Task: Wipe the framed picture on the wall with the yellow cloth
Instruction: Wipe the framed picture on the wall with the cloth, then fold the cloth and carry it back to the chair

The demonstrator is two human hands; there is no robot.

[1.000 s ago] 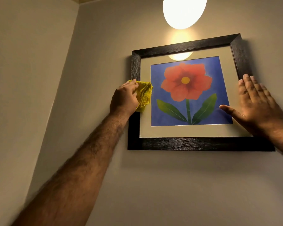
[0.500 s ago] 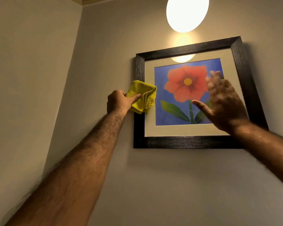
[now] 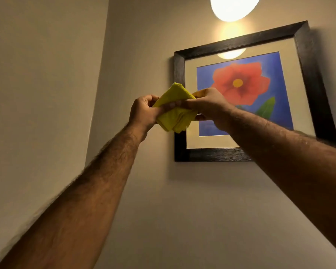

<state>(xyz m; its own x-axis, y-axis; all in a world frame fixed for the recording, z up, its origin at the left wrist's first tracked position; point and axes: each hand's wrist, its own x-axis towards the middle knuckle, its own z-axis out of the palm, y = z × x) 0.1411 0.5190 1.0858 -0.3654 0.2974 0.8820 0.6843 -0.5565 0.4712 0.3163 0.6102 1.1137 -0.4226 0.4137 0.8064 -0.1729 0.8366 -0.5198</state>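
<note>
A framed picture [image 3: 306, 61] with a dark wooden frame, cream mat and a red flower on blue hangs on the wall at upper right. The folded yellow cloth [image 3: 175, 111] is held in front of the frame's left edge, away from the glass. My left hand [image 3: 144, 111] grips the cloth's left side. My right hand [image 3: 209, 107] pinches its right side, fingers curled over the fabric. My right forearm hides the picture's lower right corner.
A round glowing lamp [image 3: 233, 6] sits on the wall just above the frame and reflects in the glass. A room corner [image 3: 99, 90] runs down to the left of my hands, with bare beige wall on both sides.
My right hand left the frame's right side and crossed leftward to take the cloth. My left hand pulled the cloth off the frame's left edge; both hands now hold it.
</note>
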